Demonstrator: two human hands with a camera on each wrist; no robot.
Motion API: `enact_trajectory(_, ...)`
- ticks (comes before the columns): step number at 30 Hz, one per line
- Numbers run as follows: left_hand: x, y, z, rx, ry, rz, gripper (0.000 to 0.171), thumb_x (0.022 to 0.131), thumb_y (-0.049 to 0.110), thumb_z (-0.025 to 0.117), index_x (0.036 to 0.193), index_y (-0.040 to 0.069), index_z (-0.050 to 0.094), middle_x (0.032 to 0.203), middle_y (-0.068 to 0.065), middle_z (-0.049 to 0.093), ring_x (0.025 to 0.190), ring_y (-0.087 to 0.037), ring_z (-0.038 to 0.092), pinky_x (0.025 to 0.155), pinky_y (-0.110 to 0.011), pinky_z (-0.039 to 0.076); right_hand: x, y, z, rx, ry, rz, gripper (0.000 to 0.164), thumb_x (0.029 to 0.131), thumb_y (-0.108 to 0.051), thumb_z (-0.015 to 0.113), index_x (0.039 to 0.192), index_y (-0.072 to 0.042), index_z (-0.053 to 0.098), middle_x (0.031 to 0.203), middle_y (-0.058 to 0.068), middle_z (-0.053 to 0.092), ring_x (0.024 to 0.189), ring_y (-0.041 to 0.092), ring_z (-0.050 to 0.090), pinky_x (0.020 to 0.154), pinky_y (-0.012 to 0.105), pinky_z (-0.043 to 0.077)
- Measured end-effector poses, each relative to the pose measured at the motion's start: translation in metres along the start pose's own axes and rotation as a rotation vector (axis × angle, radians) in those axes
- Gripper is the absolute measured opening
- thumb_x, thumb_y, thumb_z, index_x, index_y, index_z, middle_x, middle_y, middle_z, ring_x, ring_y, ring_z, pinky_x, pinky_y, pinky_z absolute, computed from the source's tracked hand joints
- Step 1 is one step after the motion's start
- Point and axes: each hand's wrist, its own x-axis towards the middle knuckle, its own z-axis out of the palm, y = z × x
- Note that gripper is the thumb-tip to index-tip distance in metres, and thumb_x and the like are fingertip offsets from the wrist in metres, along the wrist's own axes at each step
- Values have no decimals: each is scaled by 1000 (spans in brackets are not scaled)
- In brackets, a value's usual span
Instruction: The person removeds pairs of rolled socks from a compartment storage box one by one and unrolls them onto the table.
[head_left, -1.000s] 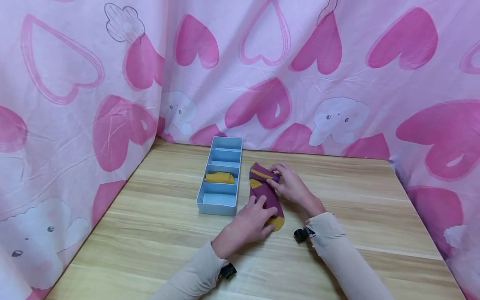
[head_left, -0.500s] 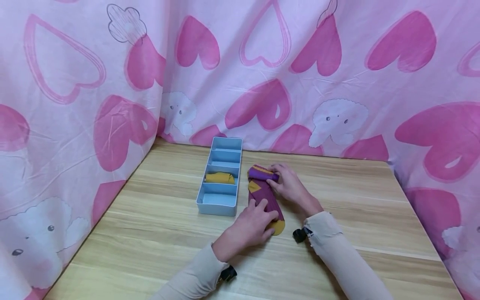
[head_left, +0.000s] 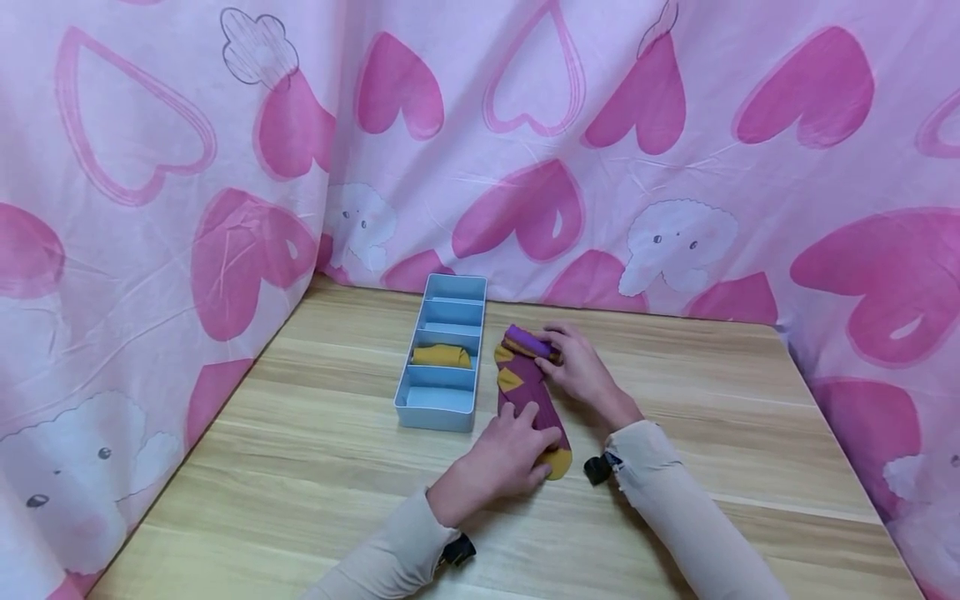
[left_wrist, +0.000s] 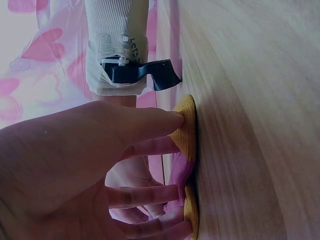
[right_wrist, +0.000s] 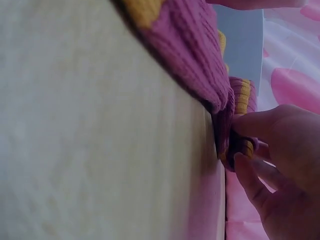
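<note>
A maroon sock [head_left: 528, 379] with mustard toe and heel patches lies on the table, its far cuff end folded over so purple and a mustard stripe show. My right hand [head_left: 581, 367] pinches that folded end between thumb and fingers; the right wrist view has the ribbed, striped cuff [right_wrist: 242, 97] at the fingertips. Nearer the toe, my left hand [head_left: 501, 454] rests its fingertips on the sock. In the left wrist view the thumb touches the mustard toe [left_wrist: 187, 132] and the other fingers reach along the sock, fairly straight.
Left of the sock stands a blue box [head_left: 435, 418] with several compartments in a row. One compartment holds a folded mustard piece of fabric [head_left: 441, 357]. Pink heart-patterned curtain [head_left: 517, 208] hangs behind and beside the wooden table [head_left: 300, 467].
The sock's far end has been turned over by my right hand, bringing purple fabric on top. Its toe has slid slightly toward me. My left hand has stayed nearly in place.
</note>
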Motion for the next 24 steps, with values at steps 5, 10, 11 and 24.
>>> enact_trajectory(5, -1, 1, 1, -2, 14, 10, 31, 101, 44, 74, 130, 35, 69, 126, -6, 59, 108, -31, 56, 85, -38, 60, 1, 0, 0, -5, 21, -26, 36, 101, -10, 75, 135, -5, 66, 133, 17, 66, 117, 33, 69, 97, 51, 60)
enact_trajectory(10, -1, 1, 1, -13, 7, 2, 31, 101, 44, 74, 129, 34, 70, 126, -6, 59, 109, -31, 56, 86, -39, 61, 5, -1, -2, -71, -11, 1, 31, 104, -13, 71, 134, -6, 69, 138, 16, 63, 126, 35, 65, 107, 54, 56)
enact_trajectory(11, -1, 1, 1, -16, 4, 0, 30, 101, 45, 74, 129, 34, 70, 127, -6, 59, 109, -31, 56, 87, -39, 61, 7, -1, -2, -84, -23, 12, 33, 105, -14, 71, 136, -6, 69, 142, 16, 62, 130, 35, 63, 110, 55, 54)
enact_trajectory(24, -3, 5, 1, -6, 22, -14, 28, 100, 45, 75, 125, 34, 70, 125, -5, 59, 111, -30, 56, 88, -42, 60, 11, 3, -8, -55, -42, 109, 33, 109, -14, 64, 142, -15, 65, 126, 10, 75, 104, 25, 70, 94, 47, 59)
